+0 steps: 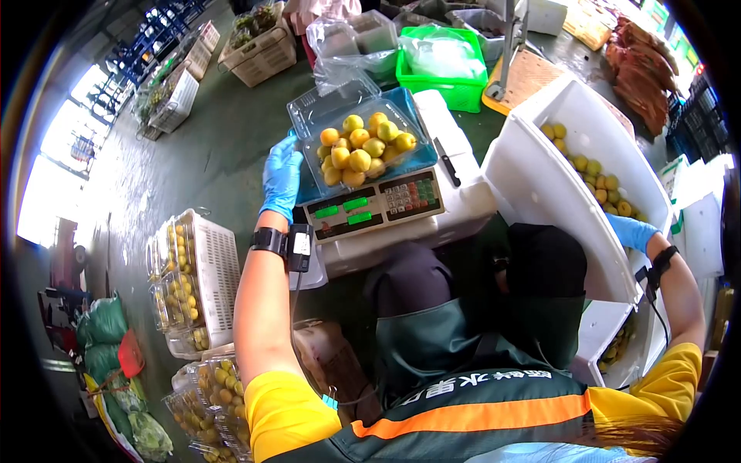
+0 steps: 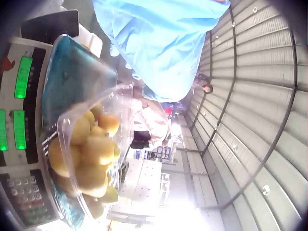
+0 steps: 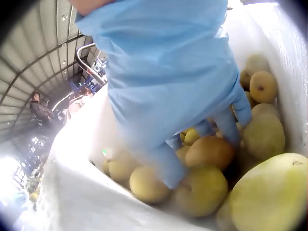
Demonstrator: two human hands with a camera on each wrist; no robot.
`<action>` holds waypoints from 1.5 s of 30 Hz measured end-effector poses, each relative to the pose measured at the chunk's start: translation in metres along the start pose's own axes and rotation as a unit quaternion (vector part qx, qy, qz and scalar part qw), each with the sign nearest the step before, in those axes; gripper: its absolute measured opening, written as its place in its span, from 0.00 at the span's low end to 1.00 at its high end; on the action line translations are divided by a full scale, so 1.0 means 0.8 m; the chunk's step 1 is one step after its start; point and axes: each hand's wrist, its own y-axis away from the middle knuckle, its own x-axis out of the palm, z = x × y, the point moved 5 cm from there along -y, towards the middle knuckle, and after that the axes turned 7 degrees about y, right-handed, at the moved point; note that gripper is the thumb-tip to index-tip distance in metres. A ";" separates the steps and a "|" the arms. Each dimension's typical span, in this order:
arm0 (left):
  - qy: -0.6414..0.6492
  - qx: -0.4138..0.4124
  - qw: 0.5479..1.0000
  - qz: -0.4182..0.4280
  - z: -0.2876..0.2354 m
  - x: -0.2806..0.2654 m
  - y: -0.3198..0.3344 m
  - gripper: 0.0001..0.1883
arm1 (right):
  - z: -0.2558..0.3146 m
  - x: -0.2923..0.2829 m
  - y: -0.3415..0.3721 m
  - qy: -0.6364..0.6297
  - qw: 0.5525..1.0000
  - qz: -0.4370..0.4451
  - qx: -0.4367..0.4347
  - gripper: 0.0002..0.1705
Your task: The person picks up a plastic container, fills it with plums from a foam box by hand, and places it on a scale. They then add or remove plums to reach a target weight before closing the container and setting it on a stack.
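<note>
My left hand (image 1: 282,174), in a blue glove, lies at the left edge of the digital scale (image 1: 370,210), fingers extended beside the lid of a clear plastic box (image 1: 305,116). This hinged box sits on the scale's blue pan (image 1: 421,158) and holds a heap of round yellow fruits (image 1: 360,160). My right hand (image 3: 168,82), gloved too, reaches down into a white foam box (image 1: 532,177) of similar fruits. In the right wrist view its fingers spread among them, around an orange-tinged fruit (image 3: 211,155); some fingertips are hidden.
A knife (image 1: 448,163) lies right of the scale. Packed clear boxes of fruit (image 1: 181,297) stand at the left by a white crate (image 1: 216,278). A green basket (image 1: 463,91) stands behind the scale. Another person (image 3: 41,108) shows in the background of the right wrist view.
</note>
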 end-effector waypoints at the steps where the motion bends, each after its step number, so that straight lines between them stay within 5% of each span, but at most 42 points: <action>1: -0.102 0.054 0.993 0.031 -0.005 0.014 -0.002 0.23 | 0.005 -0.001 -0.002 0.016 1.000 -0.006 0.012 0.26; 4: -0.129 0.178 0.955 0.201 -0.045 0.073 0.021 0.31 | 0.022 -0.002 -0.006 0.062 0.997 -0.020 0.047 0.24; 6: -0.230 0.099 0.930 0.269 -0.046 0.103 0.039 0.32 | 0.022 -0.010 -0.003 0.095 0.992 -0.032 0.073 0.23; 7: -0.327 0.158 0.892 0.269 -0.034 0.107 0.045 0.32 | -0.015 -0.009 -0.013 0.126 0.989 -0.056 0.057 0.22; 9: -0.351 0.143 0.898 0.225 -0.042 0.109 0.051 0.29 | -0.029 -0.012 -0.025 0.147 0.982 -0.070 0.092 0.22; 11: -0.419 0.148 0.875 0.194 -0.052 0.111 0.053 0.27 | 0.013 -0.021 -0.021 0.191 0.968 -0.082 0.139 0.21; 16: -0.329 0.154 0.925 0.114 -0.042 0.094 0.060 0.29 | 0.021 -0.018 -0.012 0.210 0.966 -0.056 0.137 0.20; 18: -0.360 0.155 0.908 0.146 -0.049 0.091 0.069 0.31 | 0.034 -0.024 -0.003 0.205 0.965 -0.052 0.157 0.18; 20: -0.345 0.171 0.916 0.115 -0.079 0.090 0.088 0.30 | 0.035 -0.034 0.010 0.185 0.966 -0.149 0.107 0.23; 23: -0.281 0.144 0.945 0.087 -0.076 0.066 0.097 0.27 | 0.043 -0.072 0.035 0.099 0.948 -0.256 0.161 0.36; 26: -0.080 0.104 0.985 0.111 -0.090 0.088 0.114 0.24 | 0.083 -0.077 0.058 -0.252 0.919 -0.302 0.011 0.24; 28: -0.074 0.095 0.981 0.151 -0.181 0.167 0.162 0.19 | 0.147 -0.073 0.071 -0.303 0.903 -0.292 -0.085 0.23; 30: 0.117 -0.090 0.952 0.268 -0.231 0.243 0.205 0.16 | 0.195 -0.059 0.069 -0.316 0.891 -0.301 -0.127 0.26; 32: 0.195 -0.167 0.880 0.399 -0.254 0.305 0.242 0.19 | 0.247 -0.050 0.072 -0.192 0.902 -0.345 -0.176 0.25; 34: 0.235 -0.218 0.804 0.500 -0.291 0.358 0.270 0.34 | 0.293 -0.042 0.072 -0.126 0.897 -0.361 -0.220 0.25; 36: 0.344 -0.283 0.735 0.512 -0.299 0.396 0.285 0.34 | 0.322 -0.037 0.068 -0.037 0.872 -0.406 -0.272 0.28; 38: 0.391 -0.341 0.727 0.450 -0.277 0.412 0.290 0.31 | 0.340 -0.035 0.067 0.005 0.864 -0.418 -0.280 0.31; 40: 0.371 -0.310 0.761 0.433 -0.268 0.409 0.288 0.29 | 0.350 -0.036 0.070 0.013 0.862 -0.433 -0.264 0.33; 45: 0.275 -0.271 0.784 0.486 -0.255 0.414 0.297 0.24 | 0.343 -0.011 0.065 0.134 0.877 -0.381 -0.260 0.34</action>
